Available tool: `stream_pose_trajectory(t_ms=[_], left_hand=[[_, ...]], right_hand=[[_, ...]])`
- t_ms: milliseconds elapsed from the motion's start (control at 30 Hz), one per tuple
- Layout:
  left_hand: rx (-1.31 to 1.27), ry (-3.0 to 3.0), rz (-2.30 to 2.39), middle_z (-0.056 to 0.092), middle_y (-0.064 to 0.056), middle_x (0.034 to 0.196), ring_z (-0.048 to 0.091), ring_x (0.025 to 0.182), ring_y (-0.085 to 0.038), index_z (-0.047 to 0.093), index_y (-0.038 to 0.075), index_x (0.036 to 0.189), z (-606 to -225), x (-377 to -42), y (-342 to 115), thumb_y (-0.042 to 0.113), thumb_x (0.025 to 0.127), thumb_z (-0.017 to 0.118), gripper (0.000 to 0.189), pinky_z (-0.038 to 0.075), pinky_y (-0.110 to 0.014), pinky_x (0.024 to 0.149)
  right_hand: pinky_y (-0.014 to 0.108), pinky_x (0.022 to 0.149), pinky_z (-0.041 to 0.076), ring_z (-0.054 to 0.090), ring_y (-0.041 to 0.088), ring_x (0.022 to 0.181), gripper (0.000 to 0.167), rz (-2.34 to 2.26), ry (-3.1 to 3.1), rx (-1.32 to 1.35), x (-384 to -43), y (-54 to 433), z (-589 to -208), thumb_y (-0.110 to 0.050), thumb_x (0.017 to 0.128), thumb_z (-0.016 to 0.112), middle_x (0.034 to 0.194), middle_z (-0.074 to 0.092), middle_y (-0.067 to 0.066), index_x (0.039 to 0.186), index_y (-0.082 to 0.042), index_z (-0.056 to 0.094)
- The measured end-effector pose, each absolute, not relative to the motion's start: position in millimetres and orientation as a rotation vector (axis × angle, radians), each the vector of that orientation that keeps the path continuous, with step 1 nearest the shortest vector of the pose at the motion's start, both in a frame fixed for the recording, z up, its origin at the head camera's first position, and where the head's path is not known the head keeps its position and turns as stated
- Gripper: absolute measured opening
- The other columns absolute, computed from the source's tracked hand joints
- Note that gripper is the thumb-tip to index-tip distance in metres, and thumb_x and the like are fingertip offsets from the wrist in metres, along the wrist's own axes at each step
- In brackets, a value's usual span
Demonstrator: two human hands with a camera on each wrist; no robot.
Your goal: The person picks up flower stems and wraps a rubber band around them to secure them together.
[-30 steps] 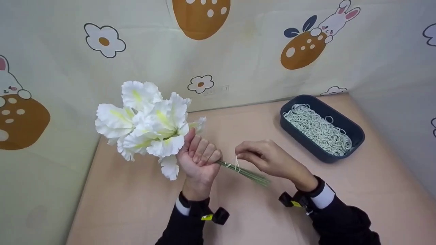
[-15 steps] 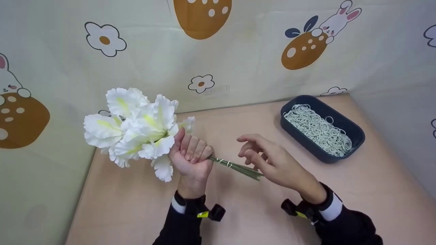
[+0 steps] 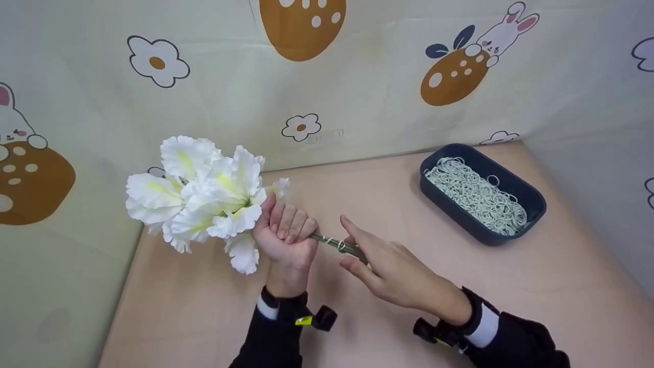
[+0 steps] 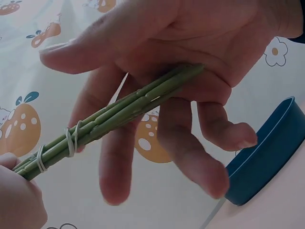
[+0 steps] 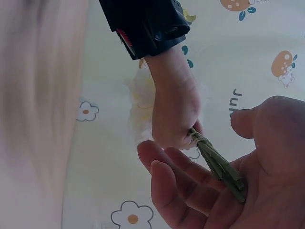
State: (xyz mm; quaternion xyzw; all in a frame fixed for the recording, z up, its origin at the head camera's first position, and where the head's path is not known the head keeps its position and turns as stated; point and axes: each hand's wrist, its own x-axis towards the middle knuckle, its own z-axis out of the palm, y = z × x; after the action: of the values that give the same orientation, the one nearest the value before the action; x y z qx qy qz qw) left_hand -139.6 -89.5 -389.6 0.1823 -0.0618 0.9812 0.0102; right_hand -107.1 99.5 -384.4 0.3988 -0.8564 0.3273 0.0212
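Note:
My left hand (image 3: 287,232) grips a bunch of white artificial flowers (image 3: 204,194) with yellow streaks, its fingers curled round the green stems (image 4: 128,105) just below the blooms. Two pale rubber bands (image 4: 71,142) circle the stems side by side, close to that fist. At the stems' cut ends is my right hand (image 3: 403,273). Its palm touches the ends in the left wrist view, while its fingers (image 4: 116,167) are spread and loosely bent, not closed round them. In the right wrist view the flowers are blurred behind the left hand.
A dark blue plastic container (image 3: 452,217) with a heap of pale rubber bands (image 3: 475,197) stands at the back right of the pinkish table (image 3: 368,332). Behind the table hangs a printed cloth (image 3: 357,71) with rabbits and flowers.
The right hand let go of the rubber band it was pulling, which now lies round the stems. It then moved down to the stem ends. The left hand and flowers shifted slightly left.

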Motion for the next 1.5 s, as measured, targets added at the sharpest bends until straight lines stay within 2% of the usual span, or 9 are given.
stream_pose_trajectory(t_ms=[67,167,233,300,433,733,1267,1367,1500], left_hand=[[0.570,-0.182,3.067,0.022,0.006,0.040,0.021,0.031,-0.010,0.024,0.016,0.051,-389.1,-140.3,-90.3,0.025,0.095,0.026,0.045,0.018,-0.021,0.033],[0.574,-0.167,3.064,0.022,0.006,0.040,0.021,0.032,-0.009,0.024,0.016,0.051,-390.1,-140.8,-90.9,0.026,0.096,0.025,0.046,0.018,-0.021,0.033],[0.557,-0.152,3.061,0.022,0.006,0.041,0.021,0.032,-0.009,0.023,0.016,0.051,-392.2,-141.1,-90.6,0.026,0.096,0.025,0.046,0.018,-0.021,0.033],[0.517,-0.136,3.058,0.021,0.006,0.041,0.020,0.032,-0.009,0.023,0.015,0.051,-394.6,-141.7,-90.1,0.026,0.096,0.026,0.046,0.018,-0.020,0.034],[0.425,-0.091,3.052,0.020,0.006,0.041,0.019,0.032,-0.008,0.022,0.015,0.051,-396.0,-143.9,-89.6,0.025,0.095,0.028,0.045,0.017,-0.020,0.034],[0.355,-0.025,3.010,0.020,0.006,0.042,0.020,0.033,-0.008,0.023,0.015,0.053,-396.7,-144.6,-87.9,0.025,0.096,0.029,0.044,0.018,-0.019,0.033],[0.302,0.173,2.995,0.023,0.006,0.044,0.024,0.033,-0.007,0.027,0.014,0.055,-394.1,-145.6,-80.2,0.021,0.094,0.037,0.041,0.021,-0.018,0.034],[0.274,0.322,3.009,0.030,0.004,0.050,0.031,0.038,-0.008,0.036,0.012,0.063,-395.5,-143.7,-78.0,0.022,0.095,0.038,0.033,0.025,-0.019,0.038],[0.175,0.632,3.011,0.047,-0.004,0.065,0.050,0.054,-0.016,0.045,0.008,0.085,-398.0,-139.6,-75.2,0.019,0.093,0.046,0.014,0.040,-0.025,0.052]], right_hand=[[0.034,0.080,0.045,0.053,0.010,0.099,0.055,0.950,-2.671,1.244,-107.2,98.5,-388.1,-0.037,0.097,0.038,0.118,0.053,0.001,0.143,-0.013,0.021],[0.030,0.067,0.047,0.054,0.008,0.086,0.042,0.907,-2.662,1.270,-107.9,97.4,-394.8,-0.035,0.098,0.035,0.101,0.056,-0.003,0.135,-0.014,0.037],[0.026,0.055,0.045,0.053,0.006,0.072,0.031,0.905,-2.650,1.286,-108.9,97.2,-400.0,-0.032,0.098,0.034,0.086,0.054,-0.007,0.123,-0.017,0.046],[0.022,0.046,0.037,0.043,0.005,0.057,0.021,0.888,-2.637,1.294,-109.9,97.7,-404.8,-0.030,0.099,0.035,0.070,0.042,-0.011,0.109,-0.018,0.048],[0.021,0.040,0.031,0.037,0.005,0.048,0.015,0.837,-2.633,1.292,-110.9,98.4,-410.4,-0.028,0.099,0.036,0.062,0.035,-0.012,0.095,-0.016,0.045],[0.019,0.037,0.025,0.030,0.003,0.043,0.016,0.917,-2.639,1.292,-107.4,100.0,-415.2,-0.026,0.099,0.034,0.057,0.030,-0.012,0.090,-0.016,0.043],[0.017,0.036,0.025,0.029,-0.001,0.044,0.010,1.170,-2.593,1.254,-102.1,105.1,-424.5,-0.021,0.098,0.037,0.060,0.034,-0.015,0.091,-0.018,0.044],[0.017,0.038,0.027,0.030,-0.001,0.045,0.012,1.261,-2.596,1.242,-100.3,107.5,-426.5,-0.021,0.099,0.036,0.061,0.037,-0.015,0.090,-0.019,0.044],[0.018,0.039,0.028,0.032,0.001,0.047,0.013,1.395,-2.583,1.217,-98.7,111.9,-428.4,-0.019,0.099,0.035,0.061,0.039,-0.014,0.090,-0.020,0.044]])
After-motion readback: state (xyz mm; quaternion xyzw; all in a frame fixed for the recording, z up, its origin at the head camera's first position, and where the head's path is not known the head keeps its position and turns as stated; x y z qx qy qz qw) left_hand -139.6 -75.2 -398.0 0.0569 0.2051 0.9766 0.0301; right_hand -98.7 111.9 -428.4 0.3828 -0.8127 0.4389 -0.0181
